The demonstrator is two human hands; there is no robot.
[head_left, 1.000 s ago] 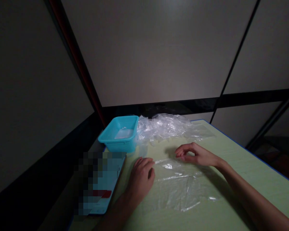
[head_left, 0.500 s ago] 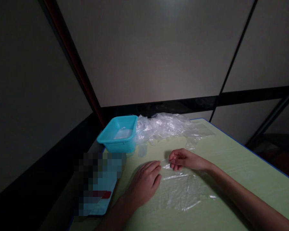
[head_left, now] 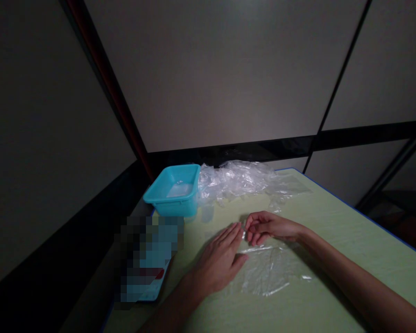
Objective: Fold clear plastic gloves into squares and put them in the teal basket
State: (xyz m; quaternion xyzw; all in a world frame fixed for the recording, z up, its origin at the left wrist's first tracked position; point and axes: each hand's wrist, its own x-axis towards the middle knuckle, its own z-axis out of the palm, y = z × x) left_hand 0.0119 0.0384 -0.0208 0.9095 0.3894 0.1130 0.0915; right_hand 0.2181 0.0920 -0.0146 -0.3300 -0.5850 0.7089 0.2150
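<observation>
A thin clear plastic bag (head_left: 268,274) lies nearly flat on the table under and in front of my hands, with some creases catching the light. My left hand (head_left: 219,262) rests flat on its left side, fingers stretched forward and thumb apart. Close by on the right, my right hand (head_left: 267,227) is curled, thumb against fingers, pinching the far edge of the bag. The fingertips of both hands almost meet there. How much plastic lies beneath my left palm is hidden.
A turquoise plastic basin (head_left: 169,203) stands at the table's back left, with something pale inside. Beside it spreads a crumpled heap of clear plastic (head_left: 244,178). A blurred-out flat object (head_left: 152,259) lies at the left edge. The pale green table (head_left: 353,259) has a blue rim.
My left hand has slid right and forward over the plastic bag, its fingers straightening out flat. My right hand keeps its pinch in about the same place.
</observation>
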